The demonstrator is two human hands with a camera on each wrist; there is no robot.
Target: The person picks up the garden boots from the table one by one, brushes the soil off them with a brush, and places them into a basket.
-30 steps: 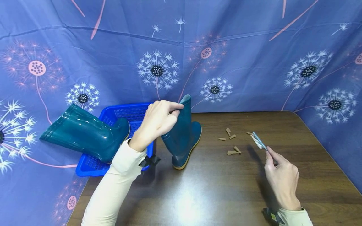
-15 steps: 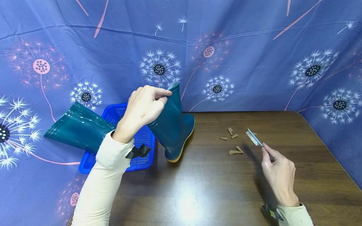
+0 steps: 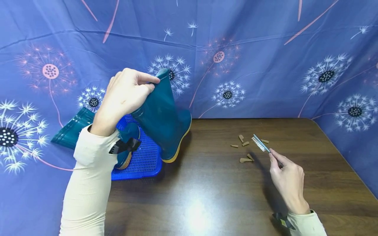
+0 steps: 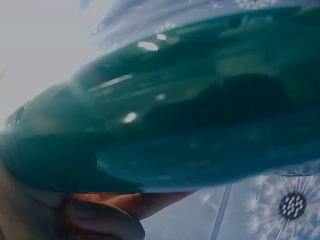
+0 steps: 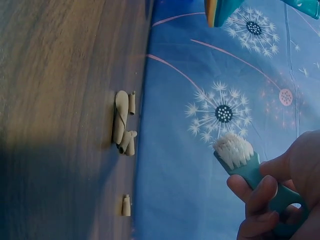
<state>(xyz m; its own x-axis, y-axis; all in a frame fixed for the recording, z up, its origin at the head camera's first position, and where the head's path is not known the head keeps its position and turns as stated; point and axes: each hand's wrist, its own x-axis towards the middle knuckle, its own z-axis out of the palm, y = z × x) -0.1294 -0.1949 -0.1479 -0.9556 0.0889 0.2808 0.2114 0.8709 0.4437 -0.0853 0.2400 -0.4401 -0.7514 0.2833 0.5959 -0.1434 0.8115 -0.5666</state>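
Observation:
My left hand [image 3: 127, 93] pinches the top of a teal rubber boot [image 3: 162, 114] between thumb and fingers. That boot hangs tilted, its yellow-edged sole overlapping the right side of the blue basket [image 3: 150, 165] in the head view. Its shiny shaft [image 4: 200, 110] fills most of the left wrist view. A second teal boot [image 3: 73, 127] lies in the basket, partly hidden behind my left forearm. On the right, my right hand [image 3: 289, 180] holds a small teal brush [image 3: 261, 143] by its handle, white bristles [image 5: 234, 150] showing, above the table.
Several small brown pieces [image 3: 246, 160] lie scattered on the wooden table [image 3: 224, 196], near the brush. A blue cloth with dandelion prints [image 3: 260, 65] hangs behind the table and along its sides.
My left hand has carried the boot leftward and up, from beside the basket to over its right edge. My right hand with the brush has shifted slightly left.

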